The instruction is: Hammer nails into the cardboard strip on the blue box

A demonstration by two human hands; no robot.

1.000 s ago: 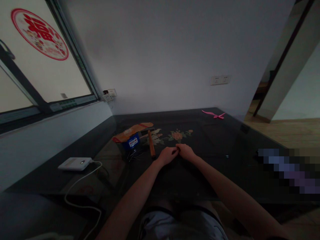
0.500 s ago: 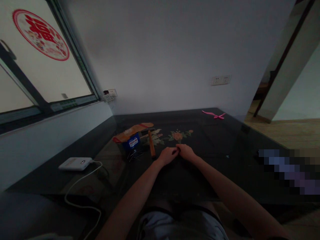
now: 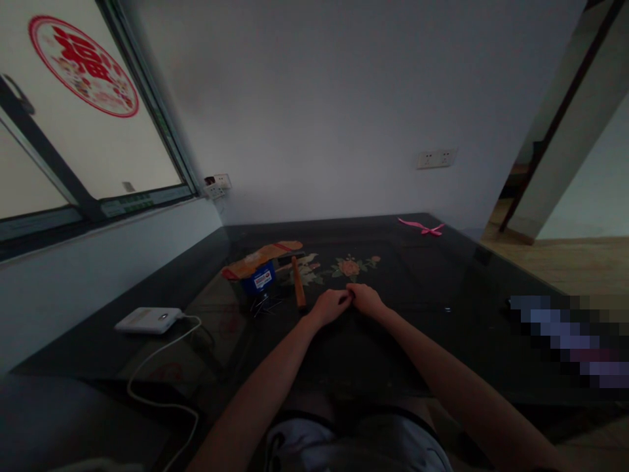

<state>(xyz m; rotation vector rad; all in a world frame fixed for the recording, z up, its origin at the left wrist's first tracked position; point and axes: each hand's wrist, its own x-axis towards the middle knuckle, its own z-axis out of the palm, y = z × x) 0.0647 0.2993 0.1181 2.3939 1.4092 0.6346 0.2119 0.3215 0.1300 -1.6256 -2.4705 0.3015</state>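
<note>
Left hand and right hand meet, fingers curled together, over a dark tabletop; whether they pinch anything, an onlooker cannot tell. A wooden-handled hammer lies just beside the left hand, near a blue container. It seems a resting moment; reaching for the hammer would call for parting the hands.

On your left, a white power bank lies on the table, its cable trailing over the near edge. Ahead of you: pink ribbon near the far right corner, sockets on the wall.
</note>
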